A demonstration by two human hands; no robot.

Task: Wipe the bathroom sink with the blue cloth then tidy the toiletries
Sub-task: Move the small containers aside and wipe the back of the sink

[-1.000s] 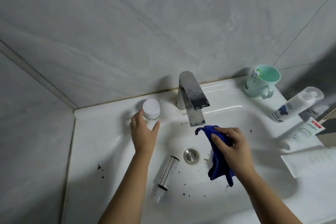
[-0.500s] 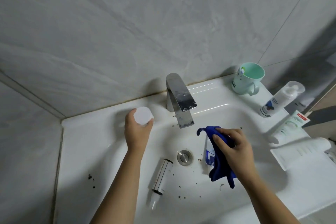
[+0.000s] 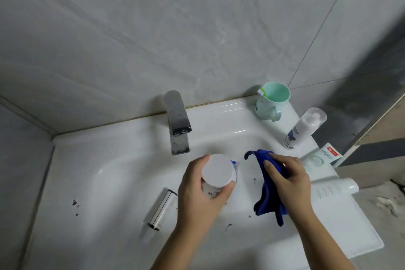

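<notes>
Grey marbled wall tiles (image 3: 153, 39) are backing a white sink (image 3: 105, 160), with the chrome tap (image 3: 177, 123) standing at its far edge. Over the middle of the basin the left hand (image 3: 195, 199) is wrapping fingers and thumb round a white-capped jar (image 3: 217, 172), holding it up just near of the tap. To its right, the right hand (image 3: 291, 182) is pinching the blue cloth (image 3: 266, 206) in a bunch, and the loose end is hanging down toward the near right of the basin; whether it is touching the porcelain, I cannot tell. Dark specks (image 3: 74, 203) are sitting well off to the left, with a few more scattered between and just near of the two hands, so most of the dirt is lying left of the cloth. The jar hand is standing right in that path, and a clear tube (image 3: 161, 209) is lying in the basin just left of that wrist, its long axis running near-left to far-right. A green cup (image 3: 272, 98), a white bottle (image 3: 304, 127) and a toothpaste tube (image 3: 317, 158) are lining the right ledge. My read: the jar and the clear tube are needing to leave the basin before the cloth hand, the nearer one to the central specks, can sweep leftward.
</notes>
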